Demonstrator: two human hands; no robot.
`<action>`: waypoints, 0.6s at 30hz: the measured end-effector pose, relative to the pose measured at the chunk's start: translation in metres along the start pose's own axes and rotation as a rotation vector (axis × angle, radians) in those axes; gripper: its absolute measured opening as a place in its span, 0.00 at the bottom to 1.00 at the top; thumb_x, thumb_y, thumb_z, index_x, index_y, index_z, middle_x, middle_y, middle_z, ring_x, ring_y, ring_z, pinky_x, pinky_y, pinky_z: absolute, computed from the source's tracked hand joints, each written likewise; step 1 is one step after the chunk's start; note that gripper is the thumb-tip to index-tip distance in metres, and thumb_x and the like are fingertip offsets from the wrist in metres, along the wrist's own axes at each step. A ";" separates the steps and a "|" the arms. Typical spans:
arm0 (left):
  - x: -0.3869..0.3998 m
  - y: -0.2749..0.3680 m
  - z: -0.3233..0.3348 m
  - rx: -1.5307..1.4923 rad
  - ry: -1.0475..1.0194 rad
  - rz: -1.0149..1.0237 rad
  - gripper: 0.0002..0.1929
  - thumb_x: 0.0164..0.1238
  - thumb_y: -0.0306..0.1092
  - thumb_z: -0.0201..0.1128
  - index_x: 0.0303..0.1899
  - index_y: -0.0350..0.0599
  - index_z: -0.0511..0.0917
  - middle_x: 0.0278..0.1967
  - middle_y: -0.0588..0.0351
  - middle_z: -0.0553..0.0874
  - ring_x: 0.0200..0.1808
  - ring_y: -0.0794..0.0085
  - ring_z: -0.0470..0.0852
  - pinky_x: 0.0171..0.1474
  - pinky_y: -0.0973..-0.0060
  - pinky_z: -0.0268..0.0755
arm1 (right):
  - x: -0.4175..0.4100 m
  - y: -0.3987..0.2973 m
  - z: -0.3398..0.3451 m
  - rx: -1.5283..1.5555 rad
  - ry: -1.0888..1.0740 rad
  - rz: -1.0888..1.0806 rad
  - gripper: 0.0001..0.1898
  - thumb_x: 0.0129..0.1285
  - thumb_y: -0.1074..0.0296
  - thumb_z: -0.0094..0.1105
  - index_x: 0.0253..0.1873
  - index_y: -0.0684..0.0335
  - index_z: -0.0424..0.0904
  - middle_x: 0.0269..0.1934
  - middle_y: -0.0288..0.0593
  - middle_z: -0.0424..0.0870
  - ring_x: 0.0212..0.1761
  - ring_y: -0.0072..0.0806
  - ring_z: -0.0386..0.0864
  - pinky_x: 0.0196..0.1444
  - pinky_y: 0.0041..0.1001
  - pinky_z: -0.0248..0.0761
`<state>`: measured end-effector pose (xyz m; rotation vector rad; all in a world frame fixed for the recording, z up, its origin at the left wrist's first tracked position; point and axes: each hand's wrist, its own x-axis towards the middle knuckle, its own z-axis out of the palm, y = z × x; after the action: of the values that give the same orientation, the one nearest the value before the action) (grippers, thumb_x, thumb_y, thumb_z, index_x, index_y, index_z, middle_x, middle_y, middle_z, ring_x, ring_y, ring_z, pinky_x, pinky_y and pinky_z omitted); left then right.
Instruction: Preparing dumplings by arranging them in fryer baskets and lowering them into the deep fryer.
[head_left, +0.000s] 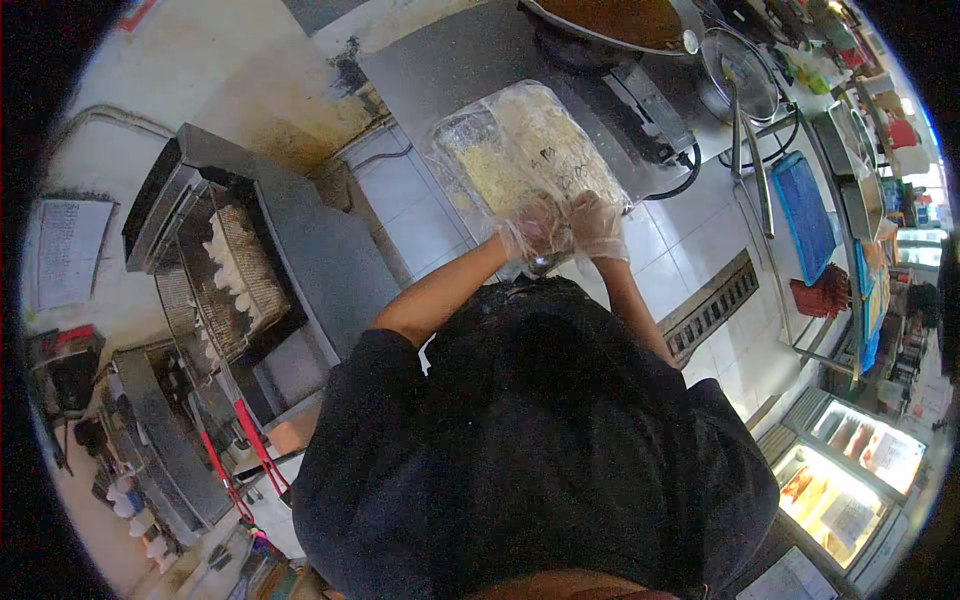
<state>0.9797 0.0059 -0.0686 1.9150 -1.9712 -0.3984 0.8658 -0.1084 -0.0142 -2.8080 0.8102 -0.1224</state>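
Note:
A large clear plastic bag (589, 150) lies at the left part of a steel worktop, with pale yellow crumbs or flakes showing through it. Dark handwriting marks its surface. Beneath or around its left side is what looks like a shallow tray (444, 142) holding the same pale crumbs. My left hand (538, 223), in a clear disposable glove, grips the bag's near edge. Close beside it, my right hand (598, 219), gloved alike, is curled on the same edge. The fingertips of both hands are partly hidden by glare and wrinkled plastic.
A large pan of brown liquid (622, 19) sits at the worktop's far side, near a burner control box (649, 112). To the left stands a deep fryer with wire baskets (244, 274) and red handles (255, 431). Lit display cabinets (825, 510) stand lower right; a floor drain (712, 307) is nearby.

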 end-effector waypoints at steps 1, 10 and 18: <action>-0.002 -0.003 0.002 0.028 0.062 0.008 0.26 0.62 0.44 0.51 0.60 0.44 0.63 0.59 0.45 0.67 0.59 0.57 0.68 0.61 0.62 0.61 | -0.009 -0.013 -0.010 0.004 0.116 0.046 0.13 0.58 0.61 0.52 0.44 0.62 0.72 0.26 0.49 0.77 0.32 0.45 0.78 0.36 0.39 0.71; 0.002 0.011 -0.037 0.048 0.097 -0.054 0.34 0.55 0.54 0.56 0.60 0.41 0.63 0.58 0.40 0.66 0.61 0.50 0.65 0.63 0.60 0.57 | -0.009 0.001 -0.017 -0.113 -0.242 -0.007 0.10 0.55 0.59 0.54 0.35 0.60 0.73 0.36 0.47 0.75 0.43 0.39 0.76 0.35 0.39 0.71; 0.030 0.020 -0.060 -0.002 -0.125 -0.179 0.22 0.56 0.48 0.56 0.45 0.38 0.73 0.39 0.44 0.77 0.42 0.52 0.75 0.54 0.62 0.65 | -0.031 0.025 0.016 -0.252 0.149 -0.252 0.13 0.59 0.64 0.49 0.47 0.59 0.71 0.45 0.51 0.77 0.46 0.42 0.74 0.43 0.41 0.69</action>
<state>0.9880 -0.0199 -0.0038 2.1198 -1.8786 -0.5816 0.8292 -0.1094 -0.0361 -3.1627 0.5288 -0.2919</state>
